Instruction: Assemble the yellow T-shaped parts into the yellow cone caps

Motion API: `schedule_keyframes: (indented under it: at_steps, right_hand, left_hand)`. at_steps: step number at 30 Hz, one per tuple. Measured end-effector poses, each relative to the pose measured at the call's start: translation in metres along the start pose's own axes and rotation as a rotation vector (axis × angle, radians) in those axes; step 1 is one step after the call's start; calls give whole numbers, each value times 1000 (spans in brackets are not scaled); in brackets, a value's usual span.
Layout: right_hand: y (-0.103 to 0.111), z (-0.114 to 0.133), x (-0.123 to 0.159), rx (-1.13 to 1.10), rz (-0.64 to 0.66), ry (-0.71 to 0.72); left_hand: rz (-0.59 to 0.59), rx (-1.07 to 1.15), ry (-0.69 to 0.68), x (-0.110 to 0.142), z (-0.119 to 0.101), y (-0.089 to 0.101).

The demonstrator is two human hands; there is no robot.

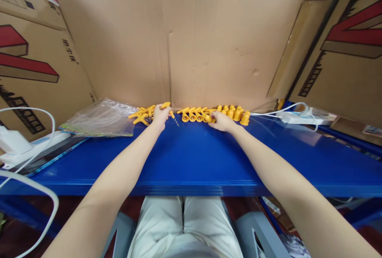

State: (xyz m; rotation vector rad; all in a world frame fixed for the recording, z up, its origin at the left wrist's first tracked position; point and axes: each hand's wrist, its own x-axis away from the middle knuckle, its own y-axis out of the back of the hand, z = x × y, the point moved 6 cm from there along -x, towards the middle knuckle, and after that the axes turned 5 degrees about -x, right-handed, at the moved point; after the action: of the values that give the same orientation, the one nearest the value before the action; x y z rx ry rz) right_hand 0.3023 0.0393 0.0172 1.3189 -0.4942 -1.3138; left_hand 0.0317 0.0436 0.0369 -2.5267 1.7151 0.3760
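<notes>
My left hand (160, 117) is closed around a yellow-handled corkscrew (171, 113), its metal spiral pointing down to the right. Beside and under that hand lies a pile of yellow corkscrew handles (139, 115) with dark metal spirals among them. My right hand (222, 121) has its fingers closed on a yellow bell-shaped cap (208, 119), partly hidden by the fingertips. To the left of it, several yellow corkscrews (192, 115) lie in a row, their round bell openings facing me. Several more yellow caps (238, 113) stand upright behind and right of my right hand.
A blue shelf top (191, 158) carries everything, backed by a tall cardboard sheet (227, 47). At left are clear plastic bags (100, 119) and a white cable (53, 202). A white power strip (304, 118) lies at right. Cardboard boxes (26, 59) flank both sides.
</notes>
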Motion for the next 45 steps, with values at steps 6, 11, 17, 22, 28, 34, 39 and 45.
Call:
schedule_keyframes:
  at_steps: [6,11,17,22,28,34,39,45]
  right_hand:
    - [-2,28,2,-38,16,152]
    - [-9,50,1,-124,18,278]
    - [-6,57,2,-197,-38,305]
    - [-6,52,1,-207,-34,255]
    - [-6,50,1,-212,-36,269]
    - [-4,52,3,-225,-32,267]
    - [-5,47,1,-175,-54,273]
    - [-7,43,-1,-143,-65,279]
  left_hand:
    - [94,181,80,11,-4,-9]
    - [146,207,90,18,-8,-14]
    - [184,210,108,21,-8,-17]
    - [149,220,123,25,-10,-15]
    - [119,181,122,25,-10,-12]
    - [245,152,111,25,-5,-20]
    - [436,-135,129,33,4,-31]
    - [566,-804,-253,41,4,-35]
